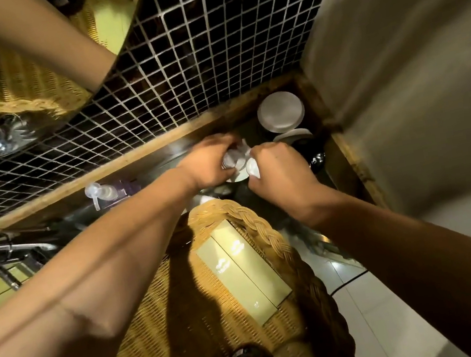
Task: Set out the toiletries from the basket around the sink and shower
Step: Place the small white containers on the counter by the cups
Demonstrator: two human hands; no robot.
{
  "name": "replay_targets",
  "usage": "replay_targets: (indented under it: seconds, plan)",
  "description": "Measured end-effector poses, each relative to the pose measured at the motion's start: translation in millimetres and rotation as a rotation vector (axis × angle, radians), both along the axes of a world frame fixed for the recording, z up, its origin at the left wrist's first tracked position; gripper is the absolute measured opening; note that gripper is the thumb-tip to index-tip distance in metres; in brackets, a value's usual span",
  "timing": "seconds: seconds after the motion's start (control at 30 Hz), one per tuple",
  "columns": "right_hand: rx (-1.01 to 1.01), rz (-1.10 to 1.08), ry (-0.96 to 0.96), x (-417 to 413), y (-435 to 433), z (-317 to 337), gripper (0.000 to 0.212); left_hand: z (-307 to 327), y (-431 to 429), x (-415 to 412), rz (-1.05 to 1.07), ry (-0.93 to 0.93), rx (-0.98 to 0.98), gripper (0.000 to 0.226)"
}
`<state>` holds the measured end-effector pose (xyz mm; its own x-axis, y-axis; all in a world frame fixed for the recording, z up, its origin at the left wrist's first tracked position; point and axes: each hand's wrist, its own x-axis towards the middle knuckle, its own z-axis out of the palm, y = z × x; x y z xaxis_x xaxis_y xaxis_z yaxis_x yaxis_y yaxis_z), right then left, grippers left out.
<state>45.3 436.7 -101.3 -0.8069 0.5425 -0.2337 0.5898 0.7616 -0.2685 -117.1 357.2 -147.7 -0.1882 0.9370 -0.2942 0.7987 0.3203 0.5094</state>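
A wicker basket [244, 217] stands below me, with pale green flat boxes [244, 273] lying in it. Beyond its far rim, over the dark counter, my left hand [210, 164] and my right hand [276, 168] meet. Each grips part of a small clear plastic bottle [232, 160] with white pieces; my right hand pinches a white cap-like piece [252, 167]. My fingers hide most of the bottle. A clear pump bottle [102, 192] stands on the ledge to the left.
A round white container [280, 111] and a white dish [292, 135] sit in the back right corner, by a beige wall [412, 70]. Black mosaic tile [205, 43] runs behind the ledge. A chrome tap [0, 249] and a mirror [5, 61] are at left. White floor tiles [384, 309] are at lower right.
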Motion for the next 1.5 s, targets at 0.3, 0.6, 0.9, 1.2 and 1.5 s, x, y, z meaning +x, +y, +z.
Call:
replay_targets:
  seconds: [0.3, 0.6, 0.9, 1.2, 1.5]
  plan:
    - [-0.056, 0.013, 0.069, -17, -12, 2, 0.033, 9, -44, -9, -0.003, 0.053, 0.083, 0.046]
    - [-0.063, 0.075, 0.004, -33, -10, -20, 0.041, 18, -71, -11, -0.228, 0.457, -0.167, 0.074]
    - [-0.037, 0.177, -0.038, -24, -8, -34, 0.041, 21, -72, -10, -0.203, 0.414, -0.253, 0.066]
    - [-0.034, 0.392, -0.183, -4, -26, -36, 0.079, 20, -72, -9, -0.182, 0.404, -0.329, 0.068]
    - [-0.077, 0.381, -0.323, -4, -31, -42, 0.082, 17, -73, -7, -0.160, 0.394, -0.361, 0.065]
